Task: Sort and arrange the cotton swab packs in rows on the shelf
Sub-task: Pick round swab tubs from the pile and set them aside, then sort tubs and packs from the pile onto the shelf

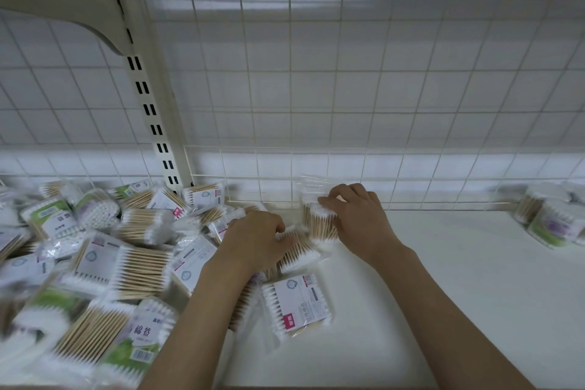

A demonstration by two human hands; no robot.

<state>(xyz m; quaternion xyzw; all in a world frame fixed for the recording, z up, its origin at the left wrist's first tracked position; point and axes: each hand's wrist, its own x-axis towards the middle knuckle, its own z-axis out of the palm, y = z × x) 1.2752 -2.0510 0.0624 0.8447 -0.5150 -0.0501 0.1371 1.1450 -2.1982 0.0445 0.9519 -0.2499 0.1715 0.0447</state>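
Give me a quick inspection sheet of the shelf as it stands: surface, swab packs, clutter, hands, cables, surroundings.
Surface: white shelf, bare on its middle and right.
Job's things: upright pack stood near the wire divider; tilted pack beside it; labelled pack lying flat in front.
Clutter: unsorted heap of packs on the left; small group of packs at far right.
Grippers: right hand holds the upright pack; left hand grips the tilted pack.
Cables: nothing seen.
Surroundings: wire grid back panel, slotted upright post, shelf bracket above left.
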